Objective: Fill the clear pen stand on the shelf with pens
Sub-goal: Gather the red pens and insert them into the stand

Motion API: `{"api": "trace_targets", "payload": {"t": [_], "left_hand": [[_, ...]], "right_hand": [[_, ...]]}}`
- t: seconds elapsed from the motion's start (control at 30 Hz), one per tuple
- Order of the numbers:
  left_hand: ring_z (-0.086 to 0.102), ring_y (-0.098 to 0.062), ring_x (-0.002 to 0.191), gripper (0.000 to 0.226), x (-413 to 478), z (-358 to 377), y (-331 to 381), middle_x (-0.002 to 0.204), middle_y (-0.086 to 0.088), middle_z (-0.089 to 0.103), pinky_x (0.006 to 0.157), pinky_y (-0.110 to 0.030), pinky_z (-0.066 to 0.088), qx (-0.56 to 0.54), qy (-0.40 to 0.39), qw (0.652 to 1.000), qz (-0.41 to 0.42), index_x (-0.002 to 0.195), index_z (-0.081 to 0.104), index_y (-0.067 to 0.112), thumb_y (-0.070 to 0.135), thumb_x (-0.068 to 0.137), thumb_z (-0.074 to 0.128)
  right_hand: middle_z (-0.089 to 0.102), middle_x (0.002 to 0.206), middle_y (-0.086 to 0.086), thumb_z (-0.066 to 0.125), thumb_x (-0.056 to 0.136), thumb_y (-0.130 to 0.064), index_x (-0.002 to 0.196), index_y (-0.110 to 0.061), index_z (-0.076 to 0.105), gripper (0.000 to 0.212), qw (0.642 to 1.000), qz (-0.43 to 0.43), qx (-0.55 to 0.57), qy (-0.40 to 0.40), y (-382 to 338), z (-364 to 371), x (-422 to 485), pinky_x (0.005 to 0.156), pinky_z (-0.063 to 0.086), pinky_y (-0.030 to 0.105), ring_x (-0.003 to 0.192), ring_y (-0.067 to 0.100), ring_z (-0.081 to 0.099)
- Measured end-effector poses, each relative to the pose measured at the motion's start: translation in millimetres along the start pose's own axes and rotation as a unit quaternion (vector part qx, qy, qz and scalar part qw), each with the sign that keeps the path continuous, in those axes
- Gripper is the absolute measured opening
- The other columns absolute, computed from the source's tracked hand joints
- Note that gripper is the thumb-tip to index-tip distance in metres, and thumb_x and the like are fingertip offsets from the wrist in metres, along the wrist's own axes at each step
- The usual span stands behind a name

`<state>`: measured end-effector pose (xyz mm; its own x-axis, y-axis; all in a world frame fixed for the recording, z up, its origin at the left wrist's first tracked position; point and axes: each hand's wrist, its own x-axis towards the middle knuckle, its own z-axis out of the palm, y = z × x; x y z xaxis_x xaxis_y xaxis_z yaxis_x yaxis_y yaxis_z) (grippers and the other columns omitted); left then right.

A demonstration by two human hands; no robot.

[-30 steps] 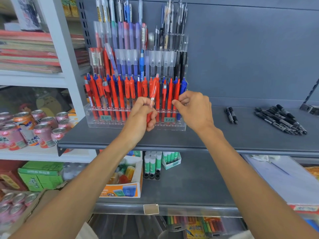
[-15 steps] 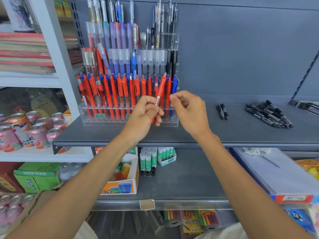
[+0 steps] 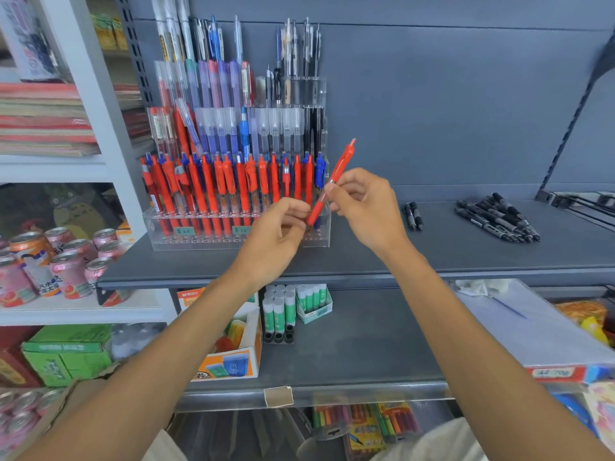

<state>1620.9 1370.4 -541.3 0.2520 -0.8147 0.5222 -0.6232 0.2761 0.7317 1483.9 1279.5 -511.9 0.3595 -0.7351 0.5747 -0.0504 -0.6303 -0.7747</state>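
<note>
Okay, held pen: one red click pen [image 3: 338, 168], tilted, with the clip end up and leaning right and the lower end down-left. It sits in the air in front of the stand's right end, not in a slot.
Your left hand: the left hand [image 3: 273, 237] has its fingertips and thumb curled in, pinching the pen's lower end.
Your right hand: the right hand [image 3: 366, 211] pinches the barrel about mid-length between thumb and forefinger. The other fingers are loosely curled.
Stand: the clear tiered pen stand [image 3: 233, 239] is on the left part of the grey shelf [image 3: 366, 257], back against the rear panel.
Front row: red pens [image 3: 229, 184] stand upright, packed side by side, with a blue pen [image 3: 320, 173] at the right end.
Higher tiers: you see blue, purple and clear-capped pens, with black ones toward the right.
Loose stock: two black pens [image 3: 412, 216] lie on the shelf just right of your right hand. A pile of black pens [image 3: 499, 216] lies farther right, well apart from the stand.
Lower shelf: green-labelled glue sticks [image 3: 279, 311] stand upright, with an open orange-and-white carton [image 3: 229, 364] left of them.
Left rack: soda cans [image 3: 66, 267] on one shelf, a green box [image 3: 66, 354] below, stacked notebooks [image 3: 43, 118] above.
</note>
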Motion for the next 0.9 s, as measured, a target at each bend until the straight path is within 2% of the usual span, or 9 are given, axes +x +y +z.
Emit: {"api": "trace_targets", "payload": {"t": [0.07, 0.2, 0.27, 0.37, 0.57, 0.7, 0.83, 0.9], "left_hand": [[0.053, -0.004, 0.101, 0.030, 1, -4, -1, 0.114, 0.003, 0.055, 0.088, -0.008, 0.040, 0.050, -0.001, 0.998, 0.028, 0.118, 0.058, 0.017, 0.000, 0.094, 0.049], [0.039, -0.010, 0.117, 0.036, 2, -9, -9, 0.120, 0.007, 0.047, 0.104, -0.023, 0.024, 0.217, -0.038, 0.970, 0.101, 0.128, 0.056, 0.017, 0.008, 0.094, 0.050], [0.036, -0.012, 0.116, 0.039, 1, -9, -13, 0.121, 0.005, 0.046, 0.101, -0.025, 0.020, 0.275, -0.049, 0.952, 0.128, 0.130, 0.055, 0.016, 0.008, 0.092, 0.051], [0.034, -0.015, 0.115, 0.041, 0, -7, -18, 0.122, 0.002, 0.046, 0.093, -0.024, 0.016, 0.324, -0.053, 0.932, 0.153, 0.129, 0.056, 0.015, 0.010, 0.089, 0.053], [0.034, -0.015, 0.114, 0.036, 3, -6, -23, 0.120, 0.003, 0.046, 0.088, -0.024, 0.014, 0.334, -0.047, 0.927, 0.167, 0.120, 0.060, 0.019, 0.011, 0.086, 0.053], [0.034, -0.014, 0.112, 0.033, 4, -5, -27, 0.119, 0.003, 0.047, 0.088, -0.025, 0.013, 0.323, -0.042, 0.930, 0.170, 0.112, 0.062, 0.021, 0.013, 0.083, 0.050], [0.033, -0.014, 0.114, 0.030, 3, -6, -29, 0.121, 0.002, 0.048, 0.089, -0.024, 0.011, 0.319, -0.041, 0.931, 0.173, 0.109, 0.063, 0.022, 0.013, 0.083, 0.051], [0.033, -0.014, 0.114, 0.029, 3, -6, -29, 0.121, 0.003, 0.048, 0.089, -0.024, 0.012, 0.318, -0.044, 0.931, 0.175, 0.108, 0.063, 0.022, 0.012, 0.084, 0.051]], "right_hand": [[0.069, 0.072, -0.005, 0.066, 0.092, -0.018, 0.078, -0.024, 0.061, 0.016, 1.000, -0.002, -0.003, 0.013, -2, -4, 9, 0.076, 0.058, 0.035, 0.066, 0.009, 0.065], [0.066, 0.067, -0.011, 0.062, 0.093, -0.016, 0.076, -0.027, 0.058, 0.021, 0.999, -0.004, -0.030, 0.041, -3, -7, 27, 0.077, 0.058, 0.036, 0.064, 0.005, 0.064], [0.066, 0.067, -0.012, 0.061, 0.093, -0.016, 0.075, -0.028, 0.058, 0.021, 0.998, -0.001, -0.054, 0.039, 0, -6, 34, 0.079, 0.058, 0.037, 0.067, 0.007, 0.065], [0.066, 0.067, -0.012, 0.061, 0.094, -0.018, 0.081, -0.018, 0.063, 0.013, 0.996, 0.010, -0.089, 0.025, 7, 0, 39, 0.079, 0.057, 0.039, 0.069, 0.012, 0.066], [0.061, 0.064, -0.017, 0.064, 0.093, -0.025, 0.084, -0.020, 0.063, 0.010, 0.985, 0.009, -0.175, -0.003, 13, 10, 39, 0.081, 0.054, 0.034, 0.071, 0.009, 0.065], [0.065, 0.078, -0.012, 0.068, 0.089, -0.034, 0.083, -0.026, 0.062, 0.011, 0.967, 0.019, -0.250, -0.037, 21, 17, 30, 0.079, 0.053, 0.034, 0.085, 0.015, 0.066], [0.063, 0.098, -0.004, 0.065, 0.092, -0.036, 0.091, -0.022, 0.067, 0.014, 0.954, -0.025, -0.297, -0.015, 27, 20, 26, 0.076, 0.044, 0.031, 0.106, 0.016, 0.047], [0.059, 0.106, 0.000, 0.064, 0.092, -0.036, 0.095, -0.019, 0.069, 0.018, 0.949, -0.025, -0.313, -0.022, 28, 19, 28, 0.077, 0.039, 0.029, 0.111, 0.018, 0.043]]}}
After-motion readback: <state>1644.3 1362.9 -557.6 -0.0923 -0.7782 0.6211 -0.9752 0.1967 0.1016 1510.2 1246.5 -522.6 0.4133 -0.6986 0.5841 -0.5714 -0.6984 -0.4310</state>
